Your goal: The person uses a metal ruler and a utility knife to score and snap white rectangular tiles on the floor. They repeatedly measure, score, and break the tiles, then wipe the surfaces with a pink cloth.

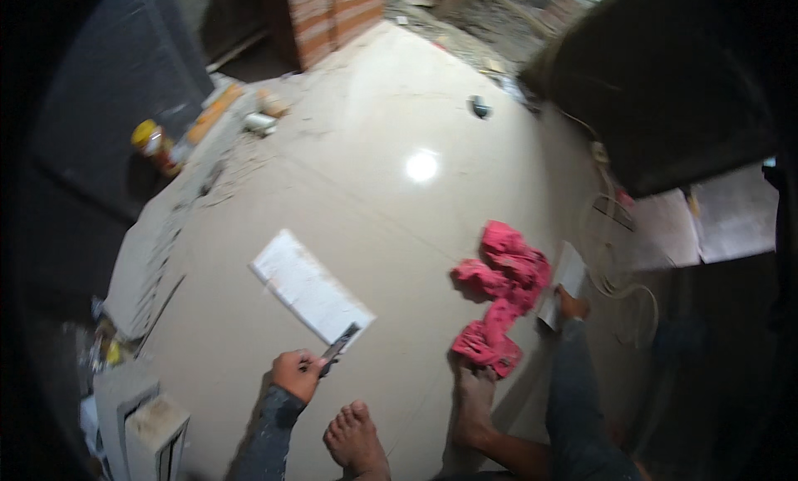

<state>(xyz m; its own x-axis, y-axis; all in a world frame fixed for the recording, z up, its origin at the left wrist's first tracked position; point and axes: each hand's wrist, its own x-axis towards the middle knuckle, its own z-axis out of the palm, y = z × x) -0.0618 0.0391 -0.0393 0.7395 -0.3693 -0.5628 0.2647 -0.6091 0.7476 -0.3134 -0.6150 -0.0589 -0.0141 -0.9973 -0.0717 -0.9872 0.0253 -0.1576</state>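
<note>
My left hand (pixel 298 375) is closed around a dark, narrow flat tool (pixel 337 346); its exact kind is blurred. The tool's far end overlaps the near corner of a white rectangular tile (pixel 307 283) lying on the shiny beige floor. On the right, my right hand (pixel 572 305) grips a second pale, flat tile piece (pixel 569 267), which is tilted beside a crumpled pink cloth (pixel 507 282). That cloth spreads over the floor between the two tiles, its near end against my right foot (pixel 475 394).
My left foot (pixel 356 438) is near the left hand. Cut slabs (pixel 150 423) stand at lower left. A yellow-lidded jar (pixel 155 144) is by the left ledge. A pale cable (pixel 611 190) loops at right near a large dark object (pixel 665 82). A small dark item (pixel 480 107) lies farther off.
</note>
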